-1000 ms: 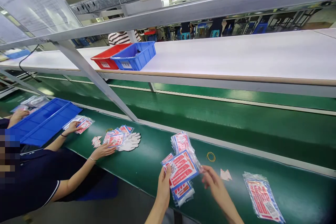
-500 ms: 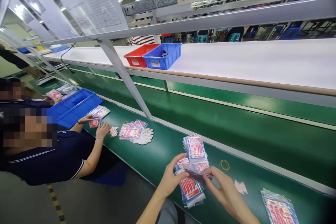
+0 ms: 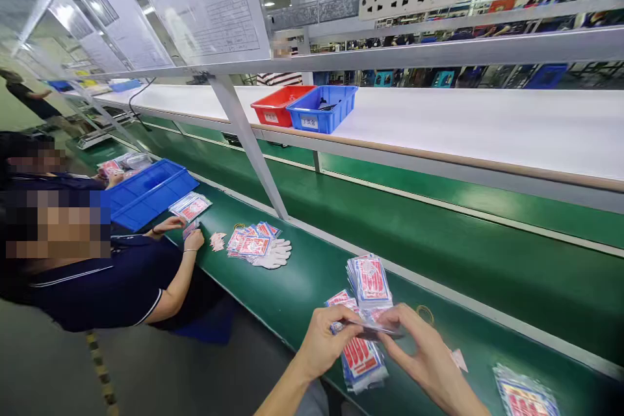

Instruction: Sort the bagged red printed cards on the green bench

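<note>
Between my hands is a thin, flat plastic packet [image 3: 371, 330], seen nearly edge-on and a little blurred. My left hand [image 3: 324, 341] pinches its left end between thumb and fingers. On its right end my right hand [image 3: 416, 344] is closed in the same way. Under and behind it lie a stack of red, white and blue printed packets [image 3: 371, 278] and a second pile of packets [image 3: 361, 364], partly hidden by my hands. A yellow rubber band [image 3: 425, 314] and a pale pink paper piece [image 3: 459, 359] lie beyond my right hand.
More packets [image 3: 526, 391] lie at the lower right. To the left are a white glove [image 3: 273, 253], packets [image 3: 254, 245] and pink pieces [image 3: 218, 241]. A co-worker [image 3: 112, 279] handles a packet near a blue crate [image 3: 151, 192]. A slanted metal post [image 3: 251, 146] rises behind the green bench.
My hands have come closer together on the packet, which now lies flatter. The view has shifted slightly. The co-worker's packet has tilted.
</note>
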`<action>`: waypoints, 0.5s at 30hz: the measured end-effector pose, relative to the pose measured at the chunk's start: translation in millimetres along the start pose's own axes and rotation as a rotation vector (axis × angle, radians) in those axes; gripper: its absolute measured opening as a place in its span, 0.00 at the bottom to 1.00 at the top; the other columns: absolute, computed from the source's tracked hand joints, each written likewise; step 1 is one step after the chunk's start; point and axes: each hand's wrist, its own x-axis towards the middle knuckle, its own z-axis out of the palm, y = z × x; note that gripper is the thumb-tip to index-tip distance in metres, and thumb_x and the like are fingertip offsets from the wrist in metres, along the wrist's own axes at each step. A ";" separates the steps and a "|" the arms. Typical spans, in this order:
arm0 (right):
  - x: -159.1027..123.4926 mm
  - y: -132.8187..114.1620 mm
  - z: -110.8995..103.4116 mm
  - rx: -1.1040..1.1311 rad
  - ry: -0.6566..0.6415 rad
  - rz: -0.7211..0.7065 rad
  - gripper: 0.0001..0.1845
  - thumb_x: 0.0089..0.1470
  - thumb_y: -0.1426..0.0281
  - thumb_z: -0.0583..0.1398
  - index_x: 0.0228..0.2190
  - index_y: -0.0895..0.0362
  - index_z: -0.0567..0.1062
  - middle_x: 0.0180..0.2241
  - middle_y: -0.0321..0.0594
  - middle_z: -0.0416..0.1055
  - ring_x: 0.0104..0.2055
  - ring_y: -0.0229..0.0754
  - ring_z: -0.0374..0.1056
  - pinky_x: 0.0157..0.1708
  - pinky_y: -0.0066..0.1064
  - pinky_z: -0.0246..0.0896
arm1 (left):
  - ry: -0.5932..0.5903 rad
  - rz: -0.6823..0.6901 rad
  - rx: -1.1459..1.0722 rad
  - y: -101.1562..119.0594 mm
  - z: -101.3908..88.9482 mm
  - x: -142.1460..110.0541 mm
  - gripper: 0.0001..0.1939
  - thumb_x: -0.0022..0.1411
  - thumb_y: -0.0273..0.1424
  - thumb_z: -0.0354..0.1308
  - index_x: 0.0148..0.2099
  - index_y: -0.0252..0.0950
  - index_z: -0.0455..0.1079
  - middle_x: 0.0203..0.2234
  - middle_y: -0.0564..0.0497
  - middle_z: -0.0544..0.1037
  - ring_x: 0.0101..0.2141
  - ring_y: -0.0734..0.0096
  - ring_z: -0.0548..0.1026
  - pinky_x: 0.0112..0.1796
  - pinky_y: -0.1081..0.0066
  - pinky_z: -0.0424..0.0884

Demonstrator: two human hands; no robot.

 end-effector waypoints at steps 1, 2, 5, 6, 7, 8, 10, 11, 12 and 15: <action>1.6 -0.8 1.2 0.000 0.010 -0.010 0.07 0.65 0.62 0.56 0.39 0.53 0.69 0.38 0.34 0.67 0.39 0.33 0.64 0.40 0.26 0.60 | 0.005 0.009 -0.002 0.5 -1.5 -1.1 0.09 0.63 0.34 0.62 0.37 0.34 0.79 0.32 0.48 0.81 0.35 0.69 0.77 0.40 0.73 0.70; 3.0 -1.7 2.5 0.003 0.021 -0.023 0.07 0.65 0.62 0.56 0.39 0.53 0.69 0.37 0.34 0.67 0.39 0.33 0.64 0.40 0.26 0.60 | 0.010 0.015 -0.006 0.7 -2.8 -2.2 0.09 0.63 0.34 0.62 0.37 0.34 0.79 0.32 0.48 0.81 0.35 0.69 0.77 0.41 0.73 0.70; 6.2 -5.9 6.4 0.023 0.023 -0.041 0.07 0.65 0.63 0.56 0.38 0.54 0.68 0.36 0.35 0.67 0.38 0.33 0.64 0.39 0.26 0.60 | 0.014 0.018 -0.012 -0.2 -5.7 -5.3 0.09 0.63 0.35 0.62 0.37 0.33 0.79 0.33 0.49 0.81 0.36 0.69 0.77 0.42 0.73 0.70; 6.9 -8.0 7.7 0.029 0.020 -0.042 0.07 0.65 0.63 0.56 0.38 0.54 0.68 0.36 0.35 0.67 0.38 0.33 0.64 0.39 0.26 0.60 | 0.017 0.020 -0.007 -0.6 -6.4 -6.4 0.10 0.63 0.35 0.62 0.37 0.33 0.78 0.33 0.48 0.81 0.36 0.69 0.77 0.42 0.72 0.70; 7.6 -10.3 8.9 0.031 0.019 -0.042 0.07 0.65 0.64 0.56 0.37 0.54 0.68 0.36 0.35 0.67 0.38 0.33 0.64 0.39 0.26 0.60 | 0.021 0.020 0.001 -0.8 -7.0 -7.6 0.10 0.63 0.36 0.62 0.37 0.33 0.78 0.33 0.48 0.80 0.36 0.69 0.77 0.41 0.72 0.70; 8.1 -12.7 10.1 0.031 0.023 -0.046 0.07 0.65 0.64 0.56 0.37 0.55 0.68 0.36 0.35 0.67 0.38 0.33 0.64 0.39 0.27 0.60 | 0.024 0.020 0.006 -0.6 -7.6 -9.0 0.10 0.64 0.36 0.62 0.36 0.33 0.78 0.33 0.48 0.80 0.35 0.68 0.77 0.41 0.72 0.70; 8.5 -17.1 11.9 0.018 0.038 -0.064 0.08 0.65 0.65 0.55 0.34 0.56 0.68 0.34 0.36 0.67 0.36 0.34 0.63 0.37 0.28 0.60 | 0.026 0.020 0.018 1.1 -9.0 -11.9 0.11 0.64 0.36 0.61 0.36 0.33 0.78 0.33 0.48 0.80 0.35 0.68 0.77 0.41 0.72 0.70; 8.5 -19.0 12.5 0.006 0.045 -0.074 0.08 0.65 0.66 0.55 0.33 0.56 0.68 0.33 0.36 0.66 0.35 0.34 0.63 0.36 0.28 0.60 | 0.022 0.014 0.021 2.5 -9.7 -13.5 0.11 0.64 0.37 0.61 0.36 0.34 0.78 0.33 0.48 0.80 0.35 0.68 0.77 0.41 0.72 0.70; 8.3 -20.5 13.0 -0.007 0.052 -0.081 0.08 0.65 0.66 0.55 0.33 0.56 0.68 0.33 0.36 0.66 0.35 0.34 0.62 0.35 0.28 0.59 | 0.015 0.004 0.013 4.3 -10.4 -15.0 0.10 0.64 0.36 0.62 0.38 0.34 0.79 0.33 0.49 0.80 0.36 0.69 0.77 0.42 0.73 0.70; 7.3 -24.1 13.7 -0.045 0.070 -0.123 0.07 0.64 0.68 0.56 0.32 0.56 0.68 0.32 0.36 0.66 0.34 0.34 0.62 0.34 0.28 0.59 | -0.009 -0.022 -0.041 10.1 -12.1 -18.8 0.12 0.61 0.34 0.64 0.46 0.37 0.78 0.40 0.50 0.81 0.41 0.68 0.78 0.47 0.74 0.71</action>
